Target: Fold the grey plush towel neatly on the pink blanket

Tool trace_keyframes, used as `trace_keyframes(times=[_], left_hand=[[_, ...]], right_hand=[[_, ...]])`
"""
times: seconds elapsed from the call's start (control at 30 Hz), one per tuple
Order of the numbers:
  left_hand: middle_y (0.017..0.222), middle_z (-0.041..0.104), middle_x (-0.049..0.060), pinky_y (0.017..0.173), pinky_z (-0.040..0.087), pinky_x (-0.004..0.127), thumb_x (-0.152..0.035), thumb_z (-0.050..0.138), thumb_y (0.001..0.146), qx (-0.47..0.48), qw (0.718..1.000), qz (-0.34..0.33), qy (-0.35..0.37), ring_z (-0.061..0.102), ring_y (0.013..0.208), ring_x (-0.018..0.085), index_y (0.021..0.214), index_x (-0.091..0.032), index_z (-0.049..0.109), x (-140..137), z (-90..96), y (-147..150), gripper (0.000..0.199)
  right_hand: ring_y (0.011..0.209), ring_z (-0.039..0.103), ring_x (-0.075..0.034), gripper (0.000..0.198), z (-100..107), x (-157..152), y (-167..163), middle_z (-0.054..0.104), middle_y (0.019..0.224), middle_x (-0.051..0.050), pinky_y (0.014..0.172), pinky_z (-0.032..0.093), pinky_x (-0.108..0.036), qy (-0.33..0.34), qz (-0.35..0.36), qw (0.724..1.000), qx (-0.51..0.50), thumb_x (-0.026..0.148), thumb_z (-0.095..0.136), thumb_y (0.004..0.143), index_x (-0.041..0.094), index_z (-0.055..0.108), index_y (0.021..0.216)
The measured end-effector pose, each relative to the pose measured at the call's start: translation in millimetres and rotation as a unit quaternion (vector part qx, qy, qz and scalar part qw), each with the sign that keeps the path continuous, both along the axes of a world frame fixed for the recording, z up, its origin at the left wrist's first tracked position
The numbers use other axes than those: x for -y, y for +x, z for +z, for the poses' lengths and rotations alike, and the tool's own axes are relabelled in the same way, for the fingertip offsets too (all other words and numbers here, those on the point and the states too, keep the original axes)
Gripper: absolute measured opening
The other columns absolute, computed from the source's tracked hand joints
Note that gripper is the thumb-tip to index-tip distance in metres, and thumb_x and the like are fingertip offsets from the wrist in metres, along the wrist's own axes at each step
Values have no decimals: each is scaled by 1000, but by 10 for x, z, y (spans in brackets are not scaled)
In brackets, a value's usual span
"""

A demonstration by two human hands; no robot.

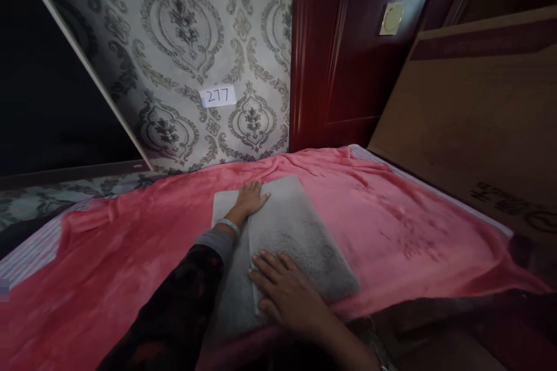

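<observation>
A grey, soft-looking cloth (300, 226) lies folded on a pink blanket, with one layer lapped over the left part. My left hand (251, 198) rests on its far end, fingers spread and pointing away from me. Nearer to me, my right hand (287, 295) lies flat on the cloth by the edge of the upper layer, its fingers stretched out. Neither hand grips anything. My forearms hide parts of the cloth's near end.
The pink blanket (143, 249) spreads over the surface, over a striped sheet (35, 249). Behind stand a patterned wall with a paper label (218, 96) reading 277 and a dark red panel (335, 58). A large cardboard box (478, 110) is at the right, a dark screen-like panel (56, 81) at the left.
</observation>
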State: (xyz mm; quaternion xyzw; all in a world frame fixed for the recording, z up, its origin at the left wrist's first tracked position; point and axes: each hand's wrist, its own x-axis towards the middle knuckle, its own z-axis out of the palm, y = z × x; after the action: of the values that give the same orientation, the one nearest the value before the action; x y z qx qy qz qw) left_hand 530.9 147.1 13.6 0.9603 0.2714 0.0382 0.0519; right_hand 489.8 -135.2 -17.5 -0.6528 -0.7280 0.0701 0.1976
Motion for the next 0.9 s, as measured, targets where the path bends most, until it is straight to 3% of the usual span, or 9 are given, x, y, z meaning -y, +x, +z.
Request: trace_keyframes(times=[0.13, 0.23, 0.3, 0.37, 0.43, 0.6, 0.9], left_hand=[[159, 32, 24, 121, 7, 63, -47, 36, 98, 3, 998, -8, 70, 19, 151, 37, 147, -8, 41, 251, 203, -65, 63], [160, 33, 17, 124, 13, 50, -45, 36, 100, -7, 993, -87, 80, 21, 152, 28, 145, -13, 46, 546, 277, -133, 56], [161, 33, 12, 122, 20, 47, -48, 36, 100, -18, 982, -177, 67, 25, 151, 24, 147, -20, 44, 762, 224, -202, 56], [162, 31, 10, 121, 22, 53, -53, 38, 99, -21, 962, -267, 57, 26, 151, 27, 151, -26, 39, 946, 108, -286, 59], [164, 28, 11, 119, 21, 61, -56, 39, 98, -13, 950, -307, 60, 23, 151, 32, 152, -28, 37, 1064, -14, -362, 62], [164, 25, 13, 119, 20, 62, -60, 37, 97, -13, 959, -274, 68, 21, 151, 36, 155, -28, 33, 1021, -77, -328, 66], [165, 24, 4, 120, 18, 59, -61, 32, 98, -68, 989, -131, 30, 18, 152, 32, 155, -35, 31, 398, 60, 158, 63]], right_hand=[[150, 25, -21, 53, 124, 28, 38, 35, 161, -4, 123, 21, -48, 8, 4, 1000, -16, 42, 48, 101, 28, 40, 152], [146, 34, -20, 46, 226, 136, 137, 48, 153, -6, 122, 23, -45, 47, -14, 999, -16, 37, 49, 102, 23, 51, 145], [144, 37, -20, 41, 230, 236, 215, 53, 149, -7, 122, 24, -46, 71, -37, 997, -10, 34, 49, 101, 24, 55, 141], [144, 37, -22, 42, 172, 331, 273, 52, 150, -5, 121, 26, -48, 64, -41, 997, 0, 34, 53, 100, 27, 56, 141], [146, 33, -23, 48, 84, 401, 298, 46, 154, -3, 120, 27, -49, 41, -38, 998, 6, 35, 57, 98, 31, 50, 146], [150, 25, -21, 54, -33, 446, 278, 38, 159, 0, 123, 22, -48, 29, -47, 998, -4, 35, 55, 99, 36, 41, 151], [152, 20, -22, 54, -1, 442, 308, 31, 162, 1, 123, 20, -50, 3, -34, 999, -29, 38, 51, 101, 36, 38, 153]])
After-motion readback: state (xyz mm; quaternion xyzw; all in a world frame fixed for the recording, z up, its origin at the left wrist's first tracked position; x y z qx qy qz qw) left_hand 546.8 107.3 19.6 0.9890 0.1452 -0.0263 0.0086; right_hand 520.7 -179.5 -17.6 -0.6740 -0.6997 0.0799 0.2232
